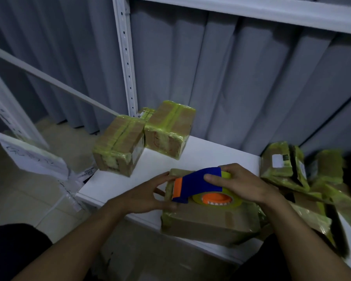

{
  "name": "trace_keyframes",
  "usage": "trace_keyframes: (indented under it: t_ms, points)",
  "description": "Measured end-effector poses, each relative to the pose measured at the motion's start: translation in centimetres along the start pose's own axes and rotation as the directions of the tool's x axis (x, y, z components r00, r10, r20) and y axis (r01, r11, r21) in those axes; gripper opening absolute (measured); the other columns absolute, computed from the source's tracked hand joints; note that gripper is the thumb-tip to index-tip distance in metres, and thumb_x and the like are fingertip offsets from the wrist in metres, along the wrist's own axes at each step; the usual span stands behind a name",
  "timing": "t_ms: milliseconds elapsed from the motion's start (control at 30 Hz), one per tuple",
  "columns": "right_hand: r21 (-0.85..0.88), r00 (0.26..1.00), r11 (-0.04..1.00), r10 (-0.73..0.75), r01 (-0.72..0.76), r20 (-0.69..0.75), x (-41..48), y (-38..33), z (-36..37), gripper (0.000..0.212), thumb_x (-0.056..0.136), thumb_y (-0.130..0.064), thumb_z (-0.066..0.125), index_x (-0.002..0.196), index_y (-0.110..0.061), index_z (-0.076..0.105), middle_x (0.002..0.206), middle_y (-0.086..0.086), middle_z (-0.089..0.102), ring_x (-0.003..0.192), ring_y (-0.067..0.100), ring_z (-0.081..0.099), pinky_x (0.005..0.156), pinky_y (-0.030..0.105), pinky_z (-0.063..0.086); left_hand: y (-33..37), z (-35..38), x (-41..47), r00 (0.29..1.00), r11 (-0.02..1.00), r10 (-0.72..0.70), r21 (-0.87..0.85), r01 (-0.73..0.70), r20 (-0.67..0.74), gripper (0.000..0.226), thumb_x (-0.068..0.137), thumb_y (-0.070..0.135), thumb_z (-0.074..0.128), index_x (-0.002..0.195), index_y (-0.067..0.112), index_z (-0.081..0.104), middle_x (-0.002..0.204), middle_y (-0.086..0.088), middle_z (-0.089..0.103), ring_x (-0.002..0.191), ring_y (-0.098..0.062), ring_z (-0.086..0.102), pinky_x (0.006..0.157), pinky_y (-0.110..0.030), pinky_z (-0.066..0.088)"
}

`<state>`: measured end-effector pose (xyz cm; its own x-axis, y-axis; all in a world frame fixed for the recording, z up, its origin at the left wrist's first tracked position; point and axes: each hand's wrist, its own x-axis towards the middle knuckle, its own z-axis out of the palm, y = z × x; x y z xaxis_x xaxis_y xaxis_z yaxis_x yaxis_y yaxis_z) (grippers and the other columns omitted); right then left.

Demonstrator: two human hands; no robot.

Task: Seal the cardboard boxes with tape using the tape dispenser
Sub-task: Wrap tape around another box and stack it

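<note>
**Two boxes sealed, a third under the dispenser**

The white shelf (pixel 221 155) carries the whole job. To the right of the gripping hand, near it, lies a heap of parcels (pixel 292 171) in yellow-green tape, too blurred for me to say whether each is closed. Beyond the grip and off to its left stand two sealed boxes (pixel 120 142), touching each other, each with yellow-green strips along its top seam and round its edges; those look finished.

The box in work (pixel 211 222) sits directly beneath the grip at the near edge of the shelf. It already has tape on its corners and sides, though I cannot tell whether the top seam is fully covered, so I judge this one partly done.

On its top rests the tape dispenser (pixel 199 179), blue with an orange nose. The right hand (pixel 245 183) is wrapped over the dispenser's back, thumb across the blue body. The left hand (pixel 148 193) holds the box's end just ahead of the nose, between fingers and thumb. The tape roll (pixel 237 202) sits under the right palm
</note>
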<state>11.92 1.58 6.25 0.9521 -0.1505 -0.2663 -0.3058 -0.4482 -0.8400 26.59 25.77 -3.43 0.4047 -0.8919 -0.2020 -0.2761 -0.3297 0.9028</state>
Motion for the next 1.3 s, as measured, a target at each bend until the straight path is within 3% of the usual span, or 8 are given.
trace_keyframes:
  t_ms: [167,400,600,767,1000,1100,1167,1300]
  points:
    - [0.020,1.000,1.000,0.019,-0.018,-0.021,0.1,0.0,-0.2,0.037,0.078,-0.058,0.074,0.094,-0.025,0.082,0.095,-0.003,0.080,0.092,0.018,0.076,0.097,0.050,0.056,0.1,0.8,0.6,0.996,0.997,0.040,0.072,-0.035,-0.075,0.089,0.071,0.054,0.085,0.144,0.056,0.034,0.149,0.038,0.032,0.131,0.011,0.040,0.104,-0.024,0.045]
    - [0.064,0.997,0.997,0.035,-0.031,-0.062,-0.9,-0.8,-0.8,0.043,0.076,-0.060,0.072,0.094,-0.022,0.082,0.094,-0.003,0.080,0.092,0.017,0.076,0.097,0.048,0.057,-0.1,0.8,0.1,0.988,0.961,-0.142,0.230,0.154,-0.069,0.090,0.066,0.085,0.065,0.137,0.074,0.013,0.155,0.031,0.026,0.131,-0.007,0.047,0.105,-0.042,0.046]
    - [0.063,0.985,0.995,0.082,-0.073,-0.153,-3.0,-0.6,-2.8,0.023,0.087,-0.043,0.075,0.092,-0.021,0.082,0.092,-0.006,0.080,0.088,0.012,0.076,0.095,0.040,0.057,0.0,0.3,0.0,0.981,0.952,-0.189,0.236,0.196,-0.053,0.081,0.068,0.085,0.062,0.133,0.078,0.014,0.152,0.019,0.037,0.129,-0.010,0.050,0.105,-0.042,0.046]
    - [-0.041,0.971,0.984,0.167,-0.176,-0.170,-3.9,0.6,-3.5,0.029,0.085,-0.053,0.074,0.091,-0.025,0.081,0.088,-0.009,0.079,0.082,0.009,0.075,0.092,0.043,0.058,-0.4,0.5,0.2,0.981,0.944,-0.183,0.266,0.193,-0.063,0.080,0.069,0.088,0.058,0.135,0.077,0.013,0.150,0.018,0.042,0.131,-0.011,0.049,0.106,-0.045,0.045]
    - [-0.175,0.970,0.964,0.171,-0.201,-0.174,-1.4,0.2,-1.3,0.046,0.081,-0.070,0.069,0.085,-0.025,0.079,0.080,-0.009,0.077,0.076,0.008,0.072,0.082,0.039,0.059,0.3,-1.0,-1.6,0.972,0.859,-0.198,0.455,0.236,-0.130,0.057,0.086,0.082,0.038,0.132,0.081,0.004,0.157,0.024,0.028,0.139,-0.016,0.043,0.107,-0.043,0.039]
    - [-0.190,0.970,0.964,0.150,-0.187,-0.194,0.6,-0.8,1.1,0.049,0.082,-0.069,0.069,0.074,-0.020,0.073,0.064,-0.007,0.070,0.060,0.006,0.064,0.066,0.032,0.051,-0.6,-3.1,-2.6,0.962,0.845,-0.222,0.462,0.270,-0.158,0.053,0.092,0.074,0.036,0.131,0.082,0.002,0.159,0.028,0.017,0.144,-0.015,0.033,0.110,-0.043,0.036]
    - [-0.212,0.966,0.961,0.131,-0.179,-0.222,2.0,-1.6,2.7,0.053,0.081,-0.069,0.069,0.068,-0.017,0.064,0.056,-0.006,0.062,0.052,0.005,0.057,0.059,0.028,0.041,-1.7,-4.1,-3.3,0.960,0.847,-0.185,0.461,0.264,-0.209,0.053,0.097,0.065,0.035,0.134,0.079,-0.001,0.159,0.030,0.003,0.149,-0.013,0.021,0.114,-0.044,0.033]
    - [-0.202,0.967,0.964,0.129,-0.174,-0.222,3.6,-2.1,4.6,0.063,0.075,-0.078,0.065,0.088,-0.018,0.071,0.078,-0.003,0.072,0.071,0.012,0.067,0.062,0.030,0.049,-2.5,-3.9,-3.8,0.918,0.796,0.130,0.591,0.128,-0.374,0.054,0.103,0.048,0.031,0.147,0.063,0.005,0.157,0.033,0.000,0.150,-0.005,0.005,0.115,-0.035,0.033]
